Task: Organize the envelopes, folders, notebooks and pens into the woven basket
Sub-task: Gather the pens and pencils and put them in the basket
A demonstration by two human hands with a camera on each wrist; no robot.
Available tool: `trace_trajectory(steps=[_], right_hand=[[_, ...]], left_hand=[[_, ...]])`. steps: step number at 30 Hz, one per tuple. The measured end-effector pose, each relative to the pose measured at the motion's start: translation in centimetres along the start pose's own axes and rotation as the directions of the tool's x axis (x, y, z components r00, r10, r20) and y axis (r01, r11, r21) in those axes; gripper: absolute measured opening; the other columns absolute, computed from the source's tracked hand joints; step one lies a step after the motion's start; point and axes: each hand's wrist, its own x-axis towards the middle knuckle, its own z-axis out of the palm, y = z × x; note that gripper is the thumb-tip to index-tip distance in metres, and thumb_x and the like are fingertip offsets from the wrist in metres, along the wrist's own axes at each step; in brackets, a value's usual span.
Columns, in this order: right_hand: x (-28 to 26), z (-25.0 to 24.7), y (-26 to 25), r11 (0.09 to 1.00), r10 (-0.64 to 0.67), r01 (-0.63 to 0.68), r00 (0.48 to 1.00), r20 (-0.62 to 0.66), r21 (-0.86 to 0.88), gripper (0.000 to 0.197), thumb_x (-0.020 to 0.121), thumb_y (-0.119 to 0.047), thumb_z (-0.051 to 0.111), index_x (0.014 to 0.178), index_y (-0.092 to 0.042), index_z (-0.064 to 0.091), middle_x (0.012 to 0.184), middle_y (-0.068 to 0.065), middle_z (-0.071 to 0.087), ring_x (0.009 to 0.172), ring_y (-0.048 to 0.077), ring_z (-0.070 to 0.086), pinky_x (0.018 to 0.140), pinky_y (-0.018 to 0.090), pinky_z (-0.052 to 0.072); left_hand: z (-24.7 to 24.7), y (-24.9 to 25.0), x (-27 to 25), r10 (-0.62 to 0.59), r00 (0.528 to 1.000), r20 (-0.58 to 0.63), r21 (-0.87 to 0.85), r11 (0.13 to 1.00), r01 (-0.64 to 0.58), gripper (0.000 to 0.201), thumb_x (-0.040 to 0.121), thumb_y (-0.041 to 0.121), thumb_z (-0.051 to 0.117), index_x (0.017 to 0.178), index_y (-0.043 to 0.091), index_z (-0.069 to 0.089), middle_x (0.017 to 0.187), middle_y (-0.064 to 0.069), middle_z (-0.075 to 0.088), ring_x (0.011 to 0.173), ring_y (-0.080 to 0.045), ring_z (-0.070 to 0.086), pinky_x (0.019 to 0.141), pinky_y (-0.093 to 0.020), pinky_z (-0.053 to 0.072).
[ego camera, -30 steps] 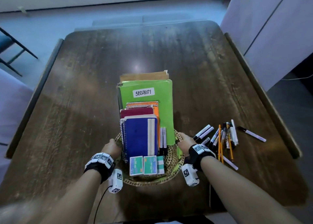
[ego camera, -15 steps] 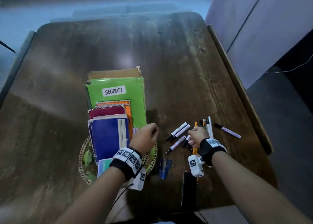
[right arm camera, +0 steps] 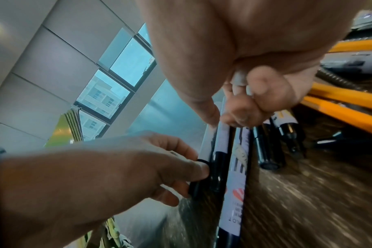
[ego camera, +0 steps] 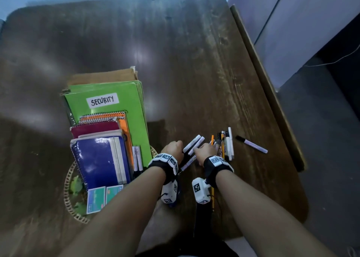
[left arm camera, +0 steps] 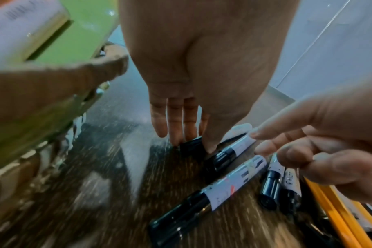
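Both hands were at the loose pens, on the table just right of the woven basket (ego camera: 68, 180); the basket already held the green folder (ego camera: 116, 101), notebooks and two pens upright. The two white markers (ego camera: 192, 144) lay side by side, long axes running diagonally away and to the right, black caps toward the person. The left hand (ego camera: 173, 148) was at the cap ends, fingers (left arm camera: 176, 127) extended downward, tips touching one cap (left arm camera: 191, 144); no closed grasp was visible. The right hand (ego camera: 205, 151) sat on the barrels, thumb and curled fingers (right arm camera: 265, 94) pinching at least one marker. The left hand lay nearer the basket; the outlying marker (ego camera: 251, 144) lay well apart to the right.
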Motion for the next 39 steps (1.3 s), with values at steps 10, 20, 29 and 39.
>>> trace_trajectory(steps=[10,20,29,39], right_hand=[[1.6,0.3,-1.7,0.996,0.092,-0.091,0.995,-0.029,0.025,0.029,0.093,-0.028,0.057,0.108,-0.004,0.065,0.111,0.014,0.068,0.097,0.032,0.064,0.070,0.030,0.041],[-3.1,0.1,-5.0,0.958,-0.184,0.210,0.973,-0.141,0.196,0.016,0.087,-0.031,0.060,0.089,-0.016,0.064,0.088,0.005,0.067,0.082,0.022,0.063,0.067,0.031,0.046],[-9.5,4.0,-8.3,0.884,-0.440,0.460,0.878,-0.188,0.081,0.013,0.089,-0.029,0.060,0.084,-0.017,0.055,0.078,-0.004,0.064,0.073,0.016,0.059,0.058,0.027,0.041],[-10.7,9.3,-10.0,0.897,-0.442,0.439,0.893,-0.079,-0.061,0.009,0.095,-0.028,0.059,0.090,-0.021,0.057,0.081,-0.005,0.060,0.076,0.015,0.058,0.059,0.026,0.039]], left_hand=[[-3.7,-0.3,-1.1,0.052,0.998,-0.040,-0.166,0.984,-0.058,0.031,0.083,0.013,0.060,0.111,0.011,0.049,0.099,-0.014,0.067,0.090,-0.036,0.064,0.071,-0.039,0.048],[-8.0,-3.9,-5.6,0.134,0.982,-0.136,-0.571,0.799,-0.188,0.015,0.087,0.039,0.067,0.087,0.026,0.059,0.081,0.003,0.069,0.076,-0.017,0.068,0.073,-0.039,0.058],[-9.6,-11.5,-10.8,0.052,0.969,-0.243,-0.626,0.755,-0.198,0.018,0.092,0.025,0.069,0.109,0.021,0.065,0.099,0.005,0.068,0.092,-0.011,0.067,0.081,-0.031,0.058],[-7.0,-13.0,-11.6,-0.020,0.977,-0.214,-0.514,0.852,-0.096,0.021,0.094,0.033,0.060,0.098,0.013,0.067,0.088,-0.006,0.069,0.078,-0.022,0.066,0.070,-0.038,0.056]])
